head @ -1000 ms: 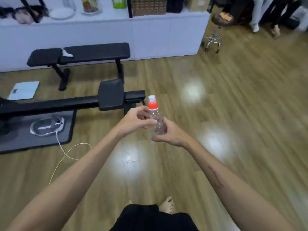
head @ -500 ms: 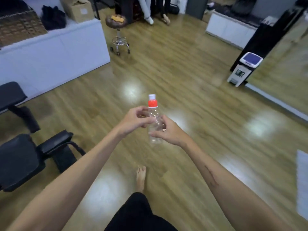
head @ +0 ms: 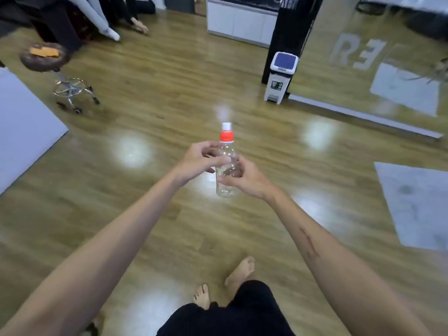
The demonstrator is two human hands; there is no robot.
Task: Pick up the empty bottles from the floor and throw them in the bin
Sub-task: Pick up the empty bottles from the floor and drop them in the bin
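I hold an empty clear plastic bottle [head: 226, 151] with a red collar and white cap upright in front of me, above the wooden floor. My left hand [head: 199, 160] grips its upper body from the left. My right hand [head: 244, 177] grips its lower body from the right. A white pedal bin [head: 280, 77] with a blue-grey lid stands closed on the floor at the upper right, next to a mirrored wall.
A round stool [head: 48, 59] on chrome legs with castors stands at the upper left, near a white counter [head: 21, 124]. Another person's legs and feet [head: 114, 32] are at the top left. A grey mat [head: 417, 204] lies at the right. White cabinets [head: 238, 23] line the back.
The view has swung right, away from the black benches. The bin now appears closer and nearer the middle. Both hands keep the same hold on the bottle.
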